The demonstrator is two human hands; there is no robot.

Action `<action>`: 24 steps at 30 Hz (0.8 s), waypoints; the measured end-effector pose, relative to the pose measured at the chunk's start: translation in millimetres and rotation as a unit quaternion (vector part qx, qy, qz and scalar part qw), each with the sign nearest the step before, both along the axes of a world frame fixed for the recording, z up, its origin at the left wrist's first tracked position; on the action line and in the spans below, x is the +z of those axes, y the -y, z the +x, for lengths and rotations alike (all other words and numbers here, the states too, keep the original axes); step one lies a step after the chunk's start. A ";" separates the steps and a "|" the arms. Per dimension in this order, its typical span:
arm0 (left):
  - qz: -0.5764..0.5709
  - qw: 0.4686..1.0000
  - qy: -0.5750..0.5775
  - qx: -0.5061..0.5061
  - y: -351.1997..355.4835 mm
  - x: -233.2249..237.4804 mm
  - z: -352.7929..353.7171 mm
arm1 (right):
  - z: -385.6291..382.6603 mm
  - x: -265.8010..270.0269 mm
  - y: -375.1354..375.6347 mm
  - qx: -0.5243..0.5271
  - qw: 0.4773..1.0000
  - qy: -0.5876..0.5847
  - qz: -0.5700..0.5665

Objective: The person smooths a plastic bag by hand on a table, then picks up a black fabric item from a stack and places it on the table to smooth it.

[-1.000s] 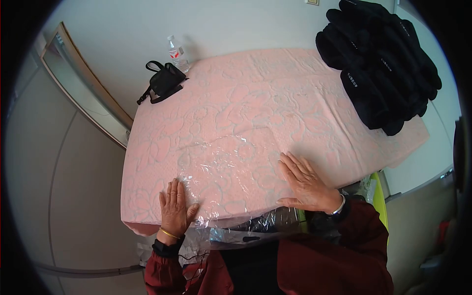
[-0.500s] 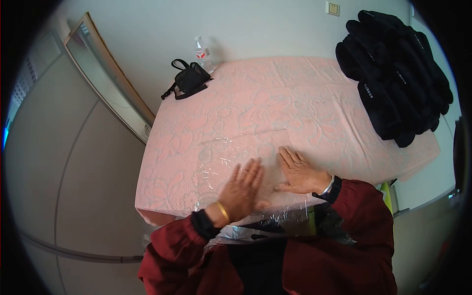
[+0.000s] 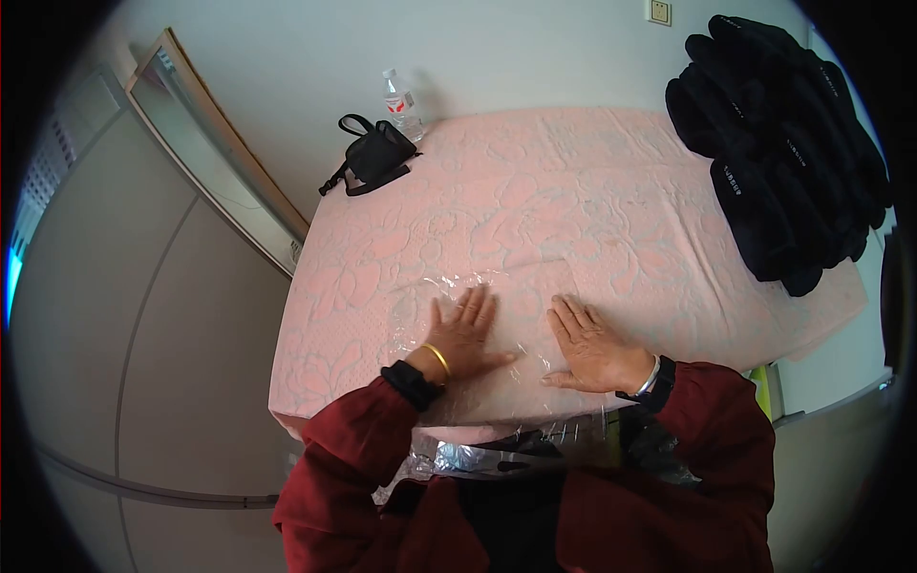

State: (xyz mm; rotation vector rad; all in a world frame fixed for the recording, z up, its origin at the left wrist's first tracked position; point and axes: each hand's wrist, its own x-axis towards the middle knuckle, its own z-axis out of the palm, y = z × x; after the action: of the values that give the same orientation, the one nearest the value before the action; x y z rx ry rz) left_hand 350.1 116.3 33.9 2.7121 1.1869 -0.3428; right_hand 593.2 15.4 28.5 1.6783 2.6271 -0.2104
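A clear plastic bag [image 3: 523, 315] is spread over the pink patterned cloth [image 3: 478, 205], glinting in places. Its near part hangs crumpled over the front edge, by my lap. My left hand [image 3: 465, 336], with a gold bracelet at the wrist, lies flat on the left part of the plastic, fingers apart. To its right, my right hand [image 3: 597, 349] presses flat on the plastic's right side, thumb pointing towards the left hand. Neither hand grips anything. What lies in the dark, crumpled plastic below the edge cannot be made out.
A pile of black padded items with white lettering [image 3: 788, 158] sits at the right back. At the far left are a small black bag [image 3: 377, 153] and a plastic water bottle [image 3: 402, 107]. A framed mirror [image 3: 215, 158] leans beside grey cabinet doors [image 3: 158, 296] on the left.
My left hand has moved away from me across the plastic, its fingers spreading wider. The right hand stays nearly in place. The whole view has shifted slightly.
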 end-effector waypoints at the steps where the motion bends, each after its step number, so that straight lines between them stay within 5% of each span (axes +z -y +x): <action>1: 0.000 1.000 0.000 -0.001 -5.9 0.3 -12.9 | -0.8 2.8 -0.1 -0.003 1.000 0.006 -0.012; 11: -0.009 0.984 -0.004 0.180 -32.7 5.4 -101.8 | -1.7 7.7 0.0 -0.004 0.999 0.020 -0.038; 14: 0.064 0.976 -0.117 0.170 -29.9 22.2 -81.2 | -1.3 5.6 -0.7 -0.005 0.999 0.020 -0.037; 16: 0.121 0.988 -0.066 0.063 -21.9 23.4 -54.5 | -2.3 5.0 -0.8 -0.003 0.999 0.018 -0.037; 21: 0.032 0.996 0.022 -0.083 -8.5 4.9 27.3 | -2.3 8.0 -0.9 0.002 0.999 0.023 -0.034; 24: 0.021 0.999 0.003 -0.047 -21.4 3.5 11.9 | 0.2 10.6 -0.6 -0.006 0.999 0.018 -0.041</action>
State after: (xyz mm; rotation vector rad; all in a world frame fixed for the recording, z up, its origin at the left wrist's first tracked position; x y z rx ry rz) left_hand 361.9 137.7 37.4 2.8095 1.0796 -0.3257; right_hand 593.4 16.0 39.0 1.6568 2.5471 -0.2807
